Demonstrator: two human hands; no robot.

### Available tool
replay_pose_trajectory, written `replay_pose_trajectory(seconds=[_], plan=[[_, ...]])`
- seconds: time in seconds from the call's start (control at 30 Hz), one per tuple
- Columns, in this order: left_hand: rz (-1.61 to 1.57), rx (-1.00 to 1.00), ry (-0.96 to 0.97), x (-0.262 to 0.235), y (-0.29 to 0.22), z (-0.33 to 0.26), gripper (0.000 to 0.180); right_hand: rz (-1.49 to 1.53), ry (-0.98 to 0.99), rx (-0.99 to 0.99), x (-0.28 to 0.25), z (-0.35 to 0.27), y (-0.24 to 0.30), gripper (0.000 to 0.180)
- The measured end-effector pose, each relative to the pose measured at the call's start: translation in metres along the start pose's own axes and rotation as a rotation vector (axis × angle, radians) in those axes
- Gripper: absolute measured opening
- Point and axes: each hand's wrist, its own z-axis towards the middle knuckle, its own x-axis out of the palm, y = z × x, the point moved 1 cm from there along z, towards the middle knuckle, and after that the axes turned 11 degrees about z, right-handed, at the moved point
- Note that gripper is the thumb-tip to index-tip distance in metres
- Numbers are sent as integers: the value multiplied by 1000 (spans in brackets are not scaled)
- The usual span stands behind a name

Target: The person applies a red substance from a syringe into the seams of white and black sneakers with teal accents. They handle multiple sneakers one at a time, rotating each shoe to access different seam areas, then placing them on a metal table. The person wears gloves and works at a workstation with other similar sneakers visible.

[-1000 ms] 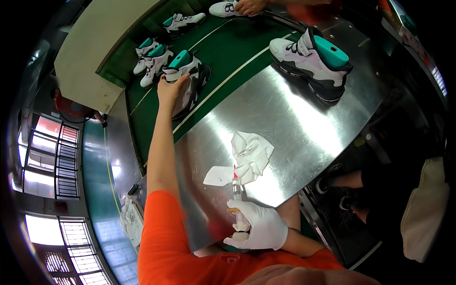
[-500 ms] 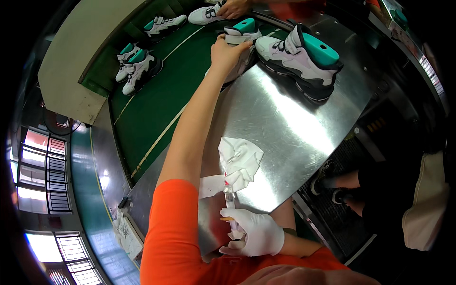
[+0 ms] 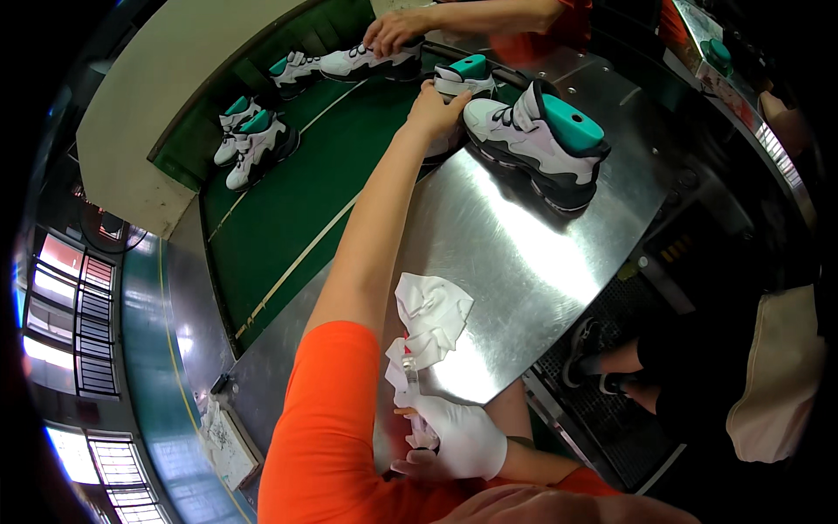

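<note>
Bare hand on one sneaker, gloved hand around a syringe

From where I stand, everything sits around the shiny, bare-metal steel tabletop (image 3: 506, 253). At its far left edge, the person's bare left hand (image 3: 434, 112) grips a white-and-black sneaker with a teal insert (image 3: 478, 86), thumb and fingers spread around its upper part; I can't tell whether its sole rests on the steel or beyond it. Just beside it, on the tabletop's far part, a second white-and-black sneaker (image 3: 528, 150) stands upright, also with a teal insert.

At the tabletop's near edge, the right hand (image 3: 458, 437), in a white glove, is curled narrow around a clear, slim plastic syringe with a red tip (image 3: 409, 375). The tip is at a crumpled white cloth (image 3: 429, 314) lying on the tabletop's near left part; I can't tell if they touch.

Left of the tabletop runs a dark green belt with pale lines (image 3: 323, 183), carrying more sneakers (image 3: 260, 150). Beyond the tabletop's far left, a co-worker's bare hand (image 3: 397, 33) is at another white sneaker (image 3: 349, 63).
</note>
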Motion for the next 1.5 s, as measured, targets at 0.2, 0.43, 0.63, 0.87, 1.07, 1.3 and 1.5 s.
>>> replay_pose_trajectory(seconds=[0.2,0.43,0.63,0.87,1.07,1.3,1.5], plan=[[147,213,-248,-33,-78,-95,90,-78,-77,-48,-3,-1,0,68],[270,59,161,-30,-214,-88,105,-114,3,49,8,-1,2,64],[5,-99,67,-20,-204,-100,77,151,-211,-140,1,-20,-14,53],[-460,-177,-170,-87,-126,-194,46,-46,-154,25,5,-16,-2,67],[-193,145,-244,-215,-78,-333,36,-140,-155,-141,3,-10,0,64],[770,545,71,-294,-63,-528,27,-81,-59,137,-2,-16,46,66],[807,583,234,-283,-49,-627,21,-30,6,306,-13,-12,58,73]])
